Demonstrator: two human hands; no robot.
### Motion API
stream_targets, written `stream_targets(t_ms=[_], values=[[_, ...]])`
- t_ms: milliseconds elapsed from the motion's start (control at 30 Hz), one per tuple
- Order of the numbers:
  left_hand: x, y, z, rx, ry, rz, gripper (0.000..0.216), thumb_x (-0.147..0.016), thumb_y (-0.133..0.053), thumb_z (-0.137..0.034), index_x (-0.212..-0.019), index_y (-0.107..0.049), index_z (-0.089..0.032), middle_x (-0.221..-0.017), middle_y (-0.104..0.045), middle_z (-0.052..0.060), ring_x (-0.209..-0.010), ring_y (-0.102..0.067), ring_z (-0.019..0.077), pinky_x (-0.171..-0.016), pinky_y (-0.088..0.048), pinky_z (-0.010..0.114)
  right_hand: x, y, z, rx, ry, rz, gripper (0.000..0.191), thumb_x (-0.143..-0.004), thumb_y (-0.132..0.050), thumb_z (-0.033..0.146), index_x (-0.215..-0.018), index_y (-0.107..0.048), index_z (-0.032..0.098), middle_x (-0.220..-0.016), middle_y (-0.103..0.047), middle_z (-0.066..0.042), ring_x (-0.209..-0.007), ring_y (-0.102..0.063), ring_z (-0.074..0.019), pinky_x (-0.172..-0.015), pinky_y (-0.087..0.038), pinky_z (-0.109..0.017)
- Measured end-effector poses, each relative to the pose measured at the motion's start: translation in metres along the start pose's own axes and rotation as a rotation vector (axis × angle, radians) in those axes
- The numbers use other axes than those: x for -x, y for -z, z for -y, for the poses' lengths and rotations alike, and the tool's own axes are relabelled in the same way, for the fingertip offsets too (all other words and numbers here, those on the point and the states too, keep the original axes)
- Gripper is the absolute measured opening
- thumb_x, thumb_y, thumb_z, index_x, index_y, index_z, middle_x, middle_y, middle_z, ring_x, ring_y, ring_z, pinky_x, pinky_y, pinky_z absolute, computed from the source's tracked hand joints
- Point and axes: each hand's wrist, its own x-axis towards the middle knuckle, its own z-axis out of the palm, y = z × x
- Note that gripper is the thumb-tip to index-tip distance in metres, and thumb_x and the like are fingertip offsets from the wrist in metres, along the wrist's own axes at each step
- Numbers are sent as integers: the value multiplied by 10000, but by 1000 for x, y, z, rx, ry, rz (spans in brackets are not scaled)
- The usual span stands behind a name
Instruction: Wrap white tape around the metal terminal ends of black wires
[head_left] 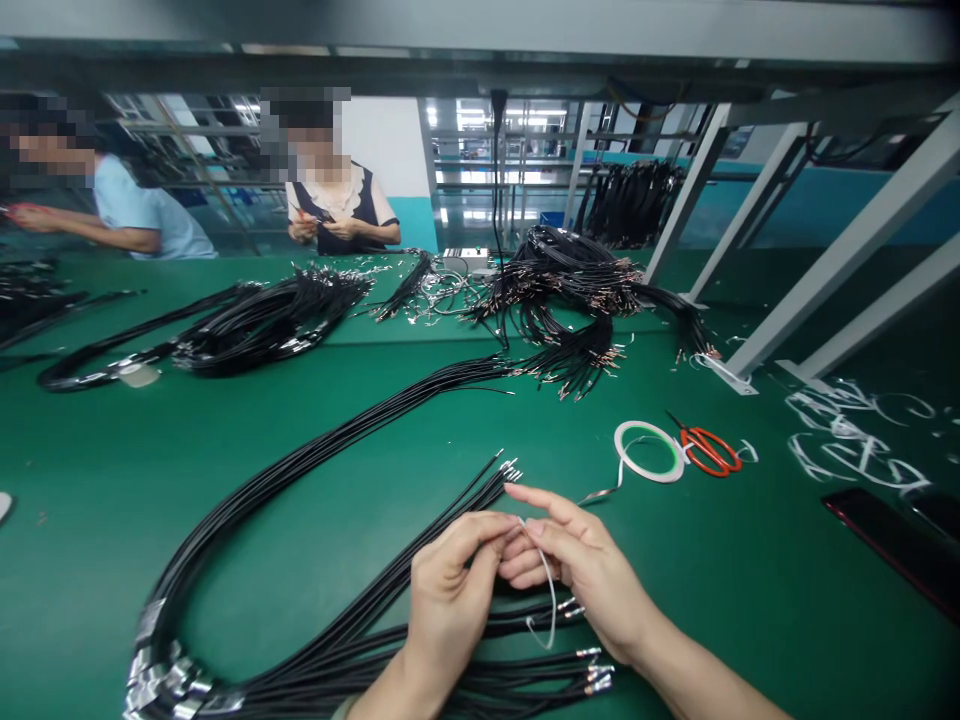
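My left hand (448, 590) and my right hand (581, 565) meet low in the middle of the view, over a bundle of black cables (315, 640) with metal tips. Both pinch a thin white strip of tape (550, 590) that hangs down in a loop between them. My right index finger points left toward the cable ends (508, 470). A looped length of the same cables runs away up the green table (225, 440).
A white tape roll (649, 452) and orange-handled scissors (709, 450) lie right of my hands. White tape scraps (855, 440) and a dark phone (900, 545) are at the right. Piles of black cables (570, 290) cover the far side, where two other people work.
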Motion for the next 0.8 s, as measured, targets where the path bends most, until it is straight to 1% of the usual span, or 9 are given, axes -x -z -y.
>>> stream_targets(t_ms=[167,233,333,400,467,600,700,767,800], values=[[-3,0,-3,-4,126,24,152,-823,-580,-139,-834,-704,-227,-822,-722,14,-766,-667,171,-733,-512,256,-1,3,-4,8,13,-23,328,-877,-523,295,-1173,-590,173,-729,-671,-46,-621,-665,-168,-602,-528,-316],[-5,0,-3,-4,173,12,123,-818,-596,-162,-824,-704,-221,-788,-720,9,-746,-662,169,-717,-504,246,-1,4,-6,71,46,-11,335,-894,-494,327,-1174,-593,173,-667,-654,-31,-567,-645,-160,-573,-524,-317],[-7,1,-3,17,203,3,99,-814,-609,-177,-826,-697,-219,-759,-715,-4,-727,-654,156,-712,-494,228,1,3,-7,202,83,27,373,-919,-453,349,-1244,-546,190,-589,-624,-2,-504,-607,-137,-546,-507,-296],[-7,1,-2,37,213,9,90,-816,-612,-187,-830,-693,-223,-772,-716,-10,-733,-652,150,-716,-490,221,2,2,-7,291,112,26,389,-901,-501,348,-1264,-528,210,-599,-613,11,-480,-583,-119,-503,-487,-259],[-7,2,-3,53,226,15,81,-819,-613,-201,-835,-688,-224,-794,-717,-9,-750,-652,152,-722,-489,223,2,2,-6,354,141,12,389,-869,-563,342,-1237,-550,215,-611,-602,19,-460,-564,-107,-454,-463,-227],[-6,2,-3,28,229,15,64,-816,-620,-227,-820,-683,-215,-815,-708,6,-788,-648,167,-755,-487,246,0,4,-7,379,178,-70,291,-865,-572,362,-1073,-630,167,-572,-581,23,-432,-538,-98,-420,-429,-207],[-7,3,-1,-30,215,36,159,-820,-612,-244,-972,-647,-216,-913,-683,30,-802,-641,178,-756,-495,277,-3,8,-7,379,182,-129,276,-865,-568,386,-983,-635,146,-530,-578,23,-411,-513,-90,-412,-401,-197],[-9,5,3,-160,185,65,228,-835,-585,-240,-1062,-595,-222,-951,-649,40,-785,-625,182,-726,-498,299,-6,11,-5,357,197,-190,284,-851,-581,408,-940,-629,143,-585,-607,5,-395,-494,-79,-382,-378,-186],[-10,6,6,-268,160,91,216,-843,-567,-232,-1058,-587,-223,-950,-633,42,-794,-611,191,-724,-493,315,-8,13,-4,341,204,-227,290,-841,-590,418,-921,-626,142,-633,-623,-8,-395,-492,-74,-367,-369,-181]])
